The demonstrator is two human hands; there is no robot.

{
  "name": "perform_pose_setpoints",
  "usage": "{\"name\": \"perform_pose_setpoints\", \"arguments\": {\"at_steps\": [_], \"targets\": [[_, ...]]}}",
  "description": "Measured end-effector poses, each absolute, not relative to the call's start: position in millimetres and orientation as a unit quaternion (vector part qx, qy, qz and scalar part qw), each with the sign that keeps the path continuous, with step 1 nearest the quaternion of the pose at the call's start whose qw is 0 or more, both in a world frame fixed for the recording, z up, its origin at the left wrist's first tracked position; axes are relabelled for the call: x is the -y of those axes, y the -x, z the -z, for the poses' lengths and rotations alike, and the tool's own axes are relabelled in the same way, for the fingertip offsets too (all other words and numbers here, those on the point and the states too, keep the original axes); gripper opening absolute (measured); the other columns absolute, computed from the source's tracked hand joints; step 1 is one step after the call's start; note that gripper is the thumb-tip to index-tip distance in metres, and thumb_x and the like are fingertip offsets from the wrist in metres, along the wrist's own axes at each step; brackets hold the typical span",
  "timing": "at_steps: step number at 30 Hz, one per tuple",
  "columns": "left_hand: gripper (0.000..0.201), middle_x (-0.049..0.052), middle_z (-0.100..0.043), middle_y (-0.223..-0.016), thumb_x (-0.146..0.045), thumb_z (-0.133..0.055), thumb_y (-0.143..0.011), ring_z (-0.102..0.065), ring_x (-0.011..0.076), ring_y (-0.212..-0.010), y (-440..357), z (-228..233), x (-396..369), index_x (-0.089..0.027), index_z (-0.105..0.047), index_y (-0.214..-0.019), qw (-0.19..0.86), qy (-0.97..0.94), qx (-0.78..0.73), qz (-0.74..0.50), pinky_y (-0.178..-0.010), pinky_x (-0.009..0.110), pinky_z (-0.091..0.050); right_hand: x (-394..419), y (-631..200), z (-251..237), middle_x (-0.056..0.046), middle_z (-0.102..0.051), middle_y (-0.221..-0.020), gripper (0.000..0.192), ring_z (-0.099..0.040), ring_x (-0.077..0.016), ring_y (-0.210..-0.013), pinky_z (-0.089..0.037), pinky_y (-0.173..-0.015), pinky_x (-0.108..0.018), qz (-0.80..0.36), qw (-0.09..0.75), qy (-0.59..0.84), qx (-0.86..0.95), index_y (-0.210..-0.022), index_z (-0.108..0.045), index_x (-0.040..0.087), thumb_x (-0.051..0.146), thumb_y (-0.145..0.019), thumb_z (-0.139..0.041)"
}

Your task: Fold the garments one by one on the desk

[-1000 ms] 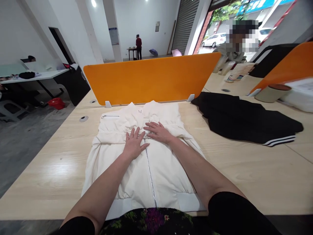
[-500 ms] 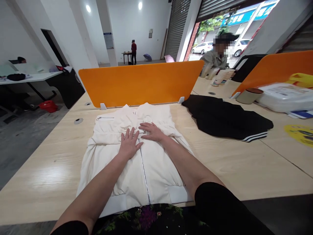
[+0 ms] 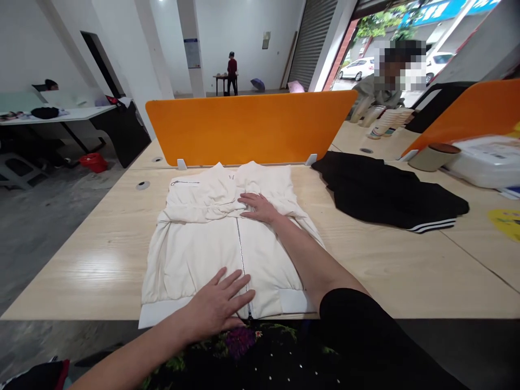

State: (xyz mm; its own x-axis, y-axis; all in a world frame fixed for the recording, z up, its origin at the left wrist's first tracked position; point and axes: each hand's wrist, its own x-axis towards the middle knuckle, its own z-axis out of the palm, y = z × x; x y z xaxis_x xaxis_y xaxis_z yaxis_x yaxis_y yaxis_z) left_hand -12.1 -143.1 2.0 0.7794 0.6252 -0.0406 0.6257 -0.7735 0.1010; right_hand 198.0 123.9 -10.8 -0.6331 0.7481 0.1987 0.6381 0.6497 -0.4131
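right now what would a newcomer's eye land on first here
A white zip jacket lies flat mid-table, the left hand flat on its near hem by the zipper and the right hand pressed on its chest. Behind it stands a bright orange divider; a black garment lies to the right.

Your left hand (image 3: 217,307) is covering part of the white jacket (image 3: 211,254)'s hem at six o'clock, and your right hand (image 3: 259,207) is hiding the top of the zipper (image 3: 241,254) at twelve. At three o'clock the frame edge is cutting off the white container (image 3: 487,160) and the yellow item (image 3: 507,222). Behind the orange divider (image 3: 249,129), a seated person (image 3: 376,92) is showing only partly, and the distant standing figure (image 3: 232,72) is staying too small to read.
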Motion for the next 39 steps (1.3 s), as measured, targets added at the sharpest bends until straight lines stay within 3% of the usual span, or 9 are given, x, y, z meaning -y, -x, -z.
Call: {"name": "perform_pose_setpoints", "arguments": {"at_steps": [5,13,18,22,27,32,39], "targets": [[0.071,0.008,-0.032,-0.154,-0.051,-0.058,-0.086,-0.024,0.0307,-0.143,47.8,2.2,164.5,-0.03,-0.03,-0.147,-0.004,-0.908,-0.42,0.014,-0.114,0.057,-0.022,-124.8,-197.9,12.5,-0.003,-0.037,-0.151,0.059,-0.03,-0.0257,-0.139,-0.014,-0.115,-0.056,-0.144,0.171,0.39,0.893,-0.138,-0.048,0.032,0.059,-0.086,-0.052],[0.071,0.005,-0.03,-0.155,-0.044,-0.062,-0.085,-0.026,0.0293,-0.143,59.8,15.0,176.0,-0.035,-0.028,-0.147,-0.066,-0.894,-0.443,-0.01,-0.114,0.053,-0.024,-101.6,-187.0,-6.2,-0.006,-0.029,-0.155,0.054,-0.022,-0.0297,-0.143,-0.014,-0.112,-0.061,-0.064,0.085,0.437,0.893,-0.144,-0.039,0.029,0.045,-0.094,-0.044],[0.071,0.004,-0.031,-0.155,-0.043,-0.061,-0.086,-0.027,0.0296,-0.142,61.0,17.5,176.1,-0.034,-0.028,-0.148,-0.088,-0.896,-0.434,-0.027,-0.113,0.052,-0.025,-23.2,-201.9,-16.3,-0.009,-0.03,-0.155,0.05,-0.024,-0.0298,-0.142,-0.023,-0.111,-0.057,-0.066,0.084,0.449,0.887,-0.14,-0.045,0.024,0.045,-0.095,-0.041],[0.066,0.005,-0.032,-0.154,-0.042,-0.059,-0.087,-0.028,0.0289,-0.141,61.7,18.3,178.1,-0.034,-0.031,-0.147,-0.108,-0.895,-0.43,-0.053,-0.113,0.051,-0.026,61.7,-240.5,-5.8,-0.007,-0.031,-0.154,0.053,-0.023,-0.0289,-0.143,-0.023,-0.113,-0.055,-0.066,0.076,0.423,0.901,-0.14,-0.046,0.026,0.053,-0.094,-0.041],[0.064,0.005,-0.035,-0.153,-0.044,-0.057,-0.088,-0.033,0.029,-0.139,62.3,20.9,175.3,-0.034,-0.032,-0.147,-0.155,-0.894,-0.414,-0.075,-0.111,0.049,-0.029,126.6,-271.3,23.7,-0.006,-0.033,-0.153,0.056,-0.025,-0.0276,-0.142,-0.024,-0.113,-0.056,-0.03,0.123,0.434,0.892,-0.145,-0.039,0.028,0.052,-0.095,-0.041],[0.063,0.007,-0.042,-0.149,-0.048,-0.051,-0.09,-0.037,0.0283,-0.136,66.5,23.0,176.5,-0.025,-0.034,-0.147,-0.229,-0.884,-0.39,-0.119,-0.112,0.045,-0.027,137.7,-284.1,35.0,-0.011,-0.031,-0.154,0.07,-0.021,-0.0291,-0.143,-0.022,-0.114,-0.053,0.019,0.207,0.435,0.876,-0.151,-0.028,0.023,0.054,-0.091,-0.047],[0.065,0.011,-0.06,-0.13,-0.034,-0.044,-0.095,-0.053,0.0252,-0.117,92.7,41.4,195.0,-0.013,-0.021,-0.152,-0.262,-0.846,-0.425,-0.187,-0.103,0.036,-0.037,137.7,-295.2,37.3,-0.013,-0.042,-0.148,0.082,-0.036,-0.0338,-0.134,-0.026,-0.108,-0.054,0.026,0.14,0.428,0.893,-0.146,-0.038,0.023,0.061,-0.078,-0.062]]}}
